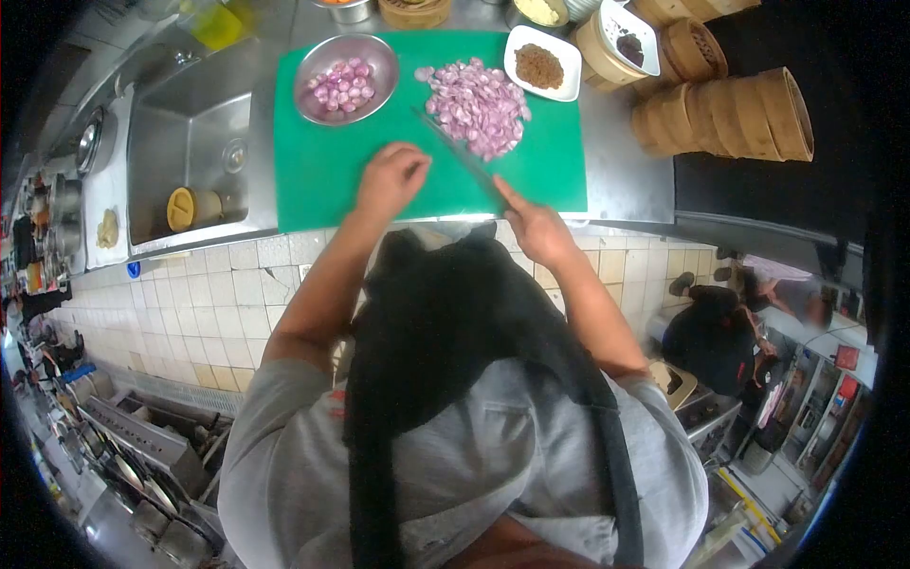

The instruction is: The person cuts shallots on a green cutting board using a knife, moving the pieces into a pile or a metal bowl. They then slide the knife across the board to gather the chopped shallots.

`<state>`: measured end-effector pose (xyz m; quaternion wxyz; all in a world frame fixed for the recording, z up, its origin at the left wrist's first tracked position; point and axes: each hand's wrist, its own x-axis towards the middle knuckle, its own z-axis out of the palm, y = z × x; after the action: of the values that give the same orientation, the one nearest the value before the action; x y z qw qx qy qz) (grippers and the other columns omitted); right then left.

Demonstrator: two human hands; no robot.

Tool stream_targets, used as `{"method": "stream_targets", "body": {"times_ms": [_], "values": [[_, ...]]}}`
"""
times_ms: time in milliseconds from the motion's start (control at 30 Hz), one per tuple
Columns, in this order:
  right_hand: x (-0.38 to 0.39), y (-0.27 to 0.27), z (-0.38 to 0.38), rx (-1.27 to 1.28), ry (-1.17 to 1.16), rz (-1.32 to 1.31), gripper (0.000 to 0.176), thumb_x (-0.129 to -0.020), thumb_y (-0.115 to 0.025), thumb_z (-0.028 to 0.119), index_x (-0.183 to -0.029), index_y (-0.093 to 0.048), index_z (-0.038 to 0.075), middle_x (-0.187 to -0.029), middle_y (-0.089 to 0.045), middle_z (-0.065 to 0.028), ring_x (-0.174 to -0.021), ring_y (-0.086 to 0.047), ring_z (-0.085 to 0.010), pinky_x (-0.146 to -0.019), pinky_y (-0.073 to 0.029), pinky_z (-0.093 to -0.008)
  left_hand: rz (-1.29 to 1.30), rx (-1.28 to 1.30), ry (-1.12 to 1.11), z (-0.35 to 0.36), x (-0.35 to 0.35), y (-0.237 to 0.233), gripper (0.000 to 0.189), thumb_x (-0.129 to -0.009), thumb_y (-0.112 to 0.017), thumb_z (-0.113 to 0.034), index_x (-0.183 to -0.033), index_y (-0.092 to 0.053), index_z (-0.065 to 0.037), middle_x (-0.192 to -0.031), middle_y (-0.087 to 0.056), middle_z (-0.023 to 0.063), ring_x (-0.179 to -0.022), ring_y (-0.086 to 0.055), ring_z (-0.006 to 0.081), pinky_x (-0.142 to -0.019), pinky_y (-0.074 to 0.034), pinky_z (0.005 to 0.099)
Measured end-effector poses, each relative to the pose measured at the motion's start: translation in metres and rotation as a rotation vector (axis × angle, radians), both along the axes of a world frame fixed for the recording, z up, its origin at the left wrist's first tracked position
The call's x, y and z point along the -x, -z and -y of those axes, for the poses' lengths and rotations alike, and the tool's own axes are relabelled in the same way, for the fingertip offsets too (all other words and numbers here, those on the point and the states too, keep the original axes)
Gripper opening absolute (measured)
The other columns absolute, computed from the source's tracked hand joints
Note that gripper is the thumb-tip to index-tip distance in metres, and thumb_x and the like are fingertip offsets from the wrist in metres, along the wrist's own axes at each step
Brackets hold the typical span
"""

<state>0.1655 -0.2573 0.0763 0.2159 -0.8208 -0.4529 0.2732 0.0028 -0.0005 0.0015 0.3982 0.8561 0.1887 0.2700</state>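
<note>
My right hand (540, 230) grips a knife (464, 156) by its handle, the index finger stretched along the top. The blade points up and left over the green cutting board (341, 185), beside a heap of sliced shallots (479, 104). My left hand (393, 180) is closed above the board, left of the blade, its fingers curled in; whether anything is inside is hidden. At the board's upper left stands a metal bowl (382, 100) with whole peeled shallots (343, 85) in it.
A white dish (572, 87) of brown crumbly food sits at the board's upper right. Bamboo steamers (725, 116) are stacked further right. A steel sink (180, 123) holding a yellow-lidded container (182, 209) is on the left. Another person (711, 337) is behind me at right.
</note>
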Motion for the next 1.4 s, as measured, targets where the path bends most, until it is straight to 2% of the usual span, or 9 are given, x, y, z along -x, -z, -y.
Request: {"method": "stream_targets", "body": {"times_ms": [100, 400, 500, 600, 700, 900, 1067, 1167, 1400], "values": [[0.006, -0.007, -0.002, 0.042, -0.009, 0.029, 0.061, -0.106, -0.061, 0.013, -0.164, -0.048, 0.027, -0.144, -0.065, -0.026, -0.129, -0.062, -0.0473, -0.11, -0.051, -0.0508, 0.072, 0.013, -0.006, 0.003, -0.002, 0.002, 0.011, -0.088, -0.081, -0.005, -0.099, -0.077, -0.006, -0.103, -0.076, 0.0099, -0.083, -0.074, 0.0251, -0.07, -0.062, 0.0356], [0.02, -0.055, 0.008, 0.192, -0.173, 0.268, 0.068, -0.1, -0.061, 0.007, -0.163, -0.049, 0.03, -0.107, -0.073, -0.0253, -0.086, -0.071, -0.0443, -0.074, -0.056, -0.053, 0.12, -0.022, -0.066, 0.002, -0.006, 0.013, 0.012, -0.085, -0.081, -0.002, -0.095, -0.076, -0.006, -0.101, -0.076, 0.0073, -0.07, -0.072, 0.0171, -0.062, -0.061, 0.0307], [0.019, -0.026, 0.011, 0.13, -0.174, 0.281, 0.07, -0.1, -0.06, 0.006, -0.165, -0.047, 0.031, -0.102, -0.071, -0.026, -0.084, -0.07, -0.0449, -0.074, -0.056, -0.0533, 0.132, -0.02, -0.062, 0.003, -0.007, 0.011, 0.012, -0.085, -0.081, -0.001, -0.094, -0.076, -0.006, -0.101, -0.076, 0.0071, -0.07, -0.072, 0.0169, -0.061, -0.06, 0.03], [0.018, -0.008, 0.002, -0.065, -0.152, 0.292, 0.079, -0.092, -0.058, 0.002, -0.164, -0.047, 0.031, -0.1, -0.073, -0.0284, -0.083, -0.074, -0.0447, -0.073, -0.06, -0.0543, 0.15, -0.015, -0.052, 0.003, -0.008, 0.007, 0.012, -0.084, -0.081, 0.0, -0.093, -0.076, -0.006, -0.1, -0.076, 0.0069, -0.07, -0.072, 0.0168, -0.06, -0.06, 0.0294], [0.019, -0.031, -0.001, 0.079, -0.158, 0.269, 0.078, -0.093, -0.057, 0.002, -0.164, -0.047, 0.03, -0.108, -0.073, -0.0289, -0.086, -0.074, -0.0458, -0.076, -0.06, -0.0543, 0.153, -0.024, -0.06, 0.003, -0.007, 0.008, 0.012, -0.084, -0.081, 0.001, -0.093, -0.076, -0.006, -0.099, -0.076, 0.007, -0.07, -0.072, 0.017, -0.06, -0.06, 0.0291], [0.02, -0.012, 0.001, 0.048, -0.163, 0.254, 0.077, -0.094, -0.057, 0.002, -0.165, -0.046, 0.029, -0.119, -0.071, -0.0299, -0.091, -0.074, -0.0464, -0.079, -0.06, -0.0548, 0.168, -0.026, -0.061, 0.003, -0.009, 0.007, 0.013, -0.083, -0.081, 0.002, -0.092, -0.075, -0.005, -0.097, -0.075, 0.0067, -0.071, -0.072, 0.0171, -0.061, -0.061, 0.0291], [0.021, -0.024, 0.001, 0.026, -0.156, 0.213, 0.078, -0.094, -0.057, 0.002, -0.166, -0.044, 0.03, -0.118, -0.072, -0.029, -0.092, -0.073, -0.0474, -0.079, -0.059, -0.0549, 0.178, -0.048, -0.051, 0.002, -0.008, 0.008, 0.014, -0.082, -0.08, 0.005, -0.092, -0.076, -0.005, -0.101, -0.077, 0.0075, -0.068, -0.069, 0.0116, -0.061, -0.058, 0.0272], [0.02, -0.012, 0.003, 0.035, -0.161, 0.207, 0.078, -0.094, -0.057, 0.001, -0.166, -0.044, 0.029, -0.116, -0.072, -0.0292, -0.091, -0.073, -0.0475, -0.079, -0.059, -0.0547, 0.165, -0.029, -0.07, 0.004, -0.008, 0.008, 0.012, -0.084, -0.08, 0.002, -0.092, -0.075, -0.005, -0.097, -0.075, 0.0068, -0.072, -0.073, 0.016, -0.061, -0.061, 0.0289], [0.022, -0.019, 0.001, 0.019, -0.13, 0.161, 0.08, -0.094, -0.058, 0.001, -0.167, -0.042, 0.03, -0.116, -0.072, -0.0281, -0.091, -0.072, -0.047, -0.079, -0.059, -0.0549, 0.181, -0.029, -0.065, 0.004, -0.01, 0.009, 0.012, -0.084, -0.08, 0.002, -0.092, -0.075, -0.005, -0.098, -0.075, 0.0069, -0.072, -0.073, 0.0156, -0.061, -0.062, 0.029]]}}
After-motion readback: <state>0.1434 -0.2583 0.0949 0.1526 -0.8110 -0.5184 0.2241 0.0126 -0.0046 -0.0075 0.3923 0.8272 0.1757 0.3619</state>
